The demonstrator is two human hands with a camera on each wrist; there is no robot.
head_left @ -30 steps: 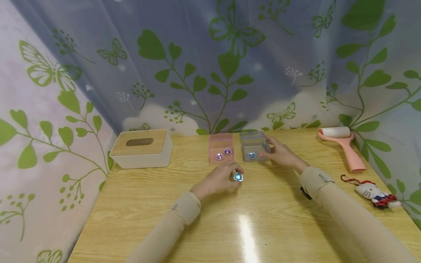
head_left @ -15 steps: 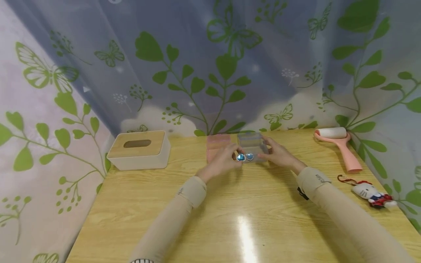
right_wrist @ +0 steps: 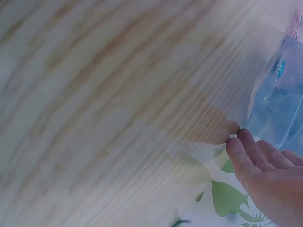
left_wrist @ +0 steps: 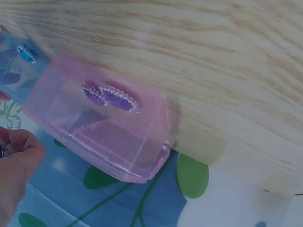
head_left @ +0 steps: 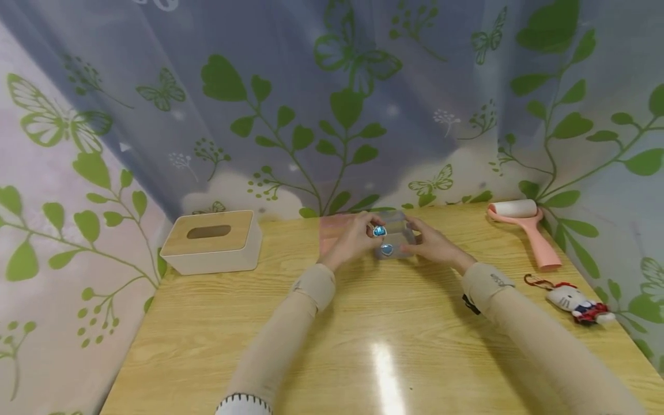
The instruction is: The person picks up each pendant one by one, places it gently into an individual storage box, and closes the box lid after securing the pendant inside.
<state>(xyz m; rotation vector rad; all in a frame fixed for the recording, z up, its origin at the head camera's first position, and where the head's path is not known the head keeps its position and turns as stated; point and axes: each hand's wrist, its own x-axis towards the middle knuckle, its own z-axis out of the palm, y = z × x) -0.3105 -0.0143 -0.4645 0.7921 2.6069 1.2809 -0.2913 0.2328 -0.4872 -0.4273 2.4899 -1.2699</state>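
Note:
My left hand (head_left: 355,237) pinches a blue gem (head_left: 380,230) with a sparkling silver edge, over the left side of a clear bluish box (head_left: 398,237). Another blue gem (head_left: 387,249) lies near the front inside that box. At the box's right side is my right hand (head_left: 436,244), thumb and fingers spread, fingertips right at its wall. The right wrist view shows these fingers (right_wrist: 244,158) fairly straight. Beside it, a clear pink box (left_wrist: 154,125) holds two purple gems (left_wrist: 119,98); in the head view my left hand covers much of it.
A white tissue box (head_left: 210,242) with a wooden lid stands on the left of the wooden table (head_left: 207,346). On the right lie a pink-handled lint roller (head_left: 536,236) and a plush cat keychain (head_left: 578,302). A patterned curtain (head_left: 290,115) hangs behind the table.
My left hand has moved forward from in front of the boxes to over the bluish box, carrying the blue gem. My right hand has stayed at that box's right side.

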